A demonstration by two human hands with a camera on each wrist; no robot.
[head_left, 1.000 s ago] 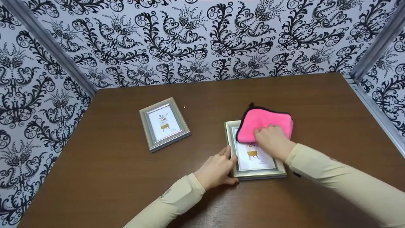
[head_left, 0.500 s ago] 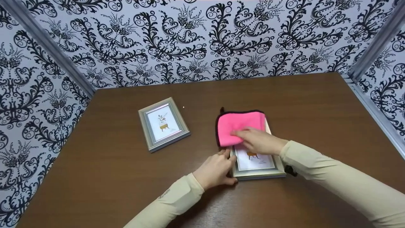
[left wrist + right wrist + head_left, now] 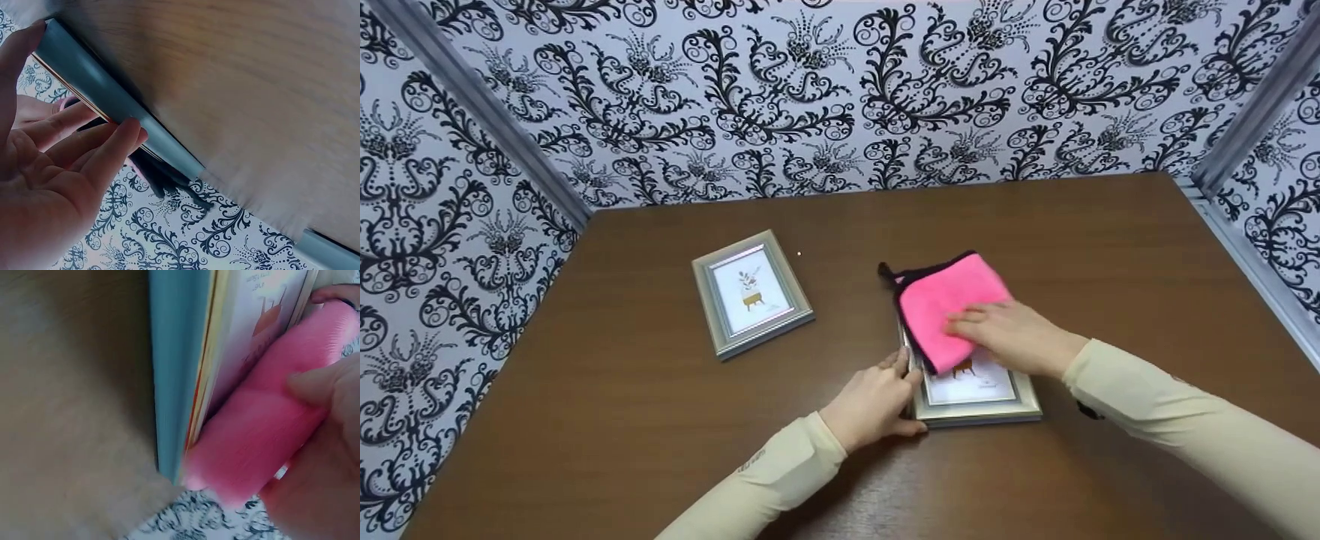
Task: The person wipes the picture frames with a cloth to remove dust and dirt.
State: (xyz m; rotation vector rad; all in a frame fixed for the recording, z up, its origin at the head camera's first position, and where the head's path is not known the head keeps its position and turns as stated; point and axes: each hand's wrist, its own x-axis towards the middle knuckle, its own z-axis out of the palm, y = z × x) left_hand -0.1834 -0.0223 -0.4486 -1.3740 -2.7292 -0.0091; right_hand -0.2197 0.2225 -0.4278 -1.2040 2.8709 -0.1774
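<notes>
A silver-gold picture frame [image 3: 975,412] with a plant-pot print lies on the brown table. My left hand [image 3: 877,401] grips its lower left corner, fingers along the left side and thumb at the near edge; the left wrist view shows these fingers on the frame's side [image 3: 107,84]. Over the frame's upper part spreads a pink cloth [image 3: 941,311] with black edging and a loop. My right hand [image 3: 1020,337] holds the cloth against the glass, its thumb pressed into the pile of the cloth [image 3: 253,422] in the right wrist view. Most of the print is hidden beneath.
A second, similar picture frame [image 3: 705,289] lies face up to the left on the wooden table [image 3: 622,420]. Patterned black-and-white walls [image 3: 810,97] stand at the back and both sides.
My right hand has swept the pink cloth left across the frame, then back a little right and nearer, turning it. The left hand and both frames have stayed in place.
</notes>
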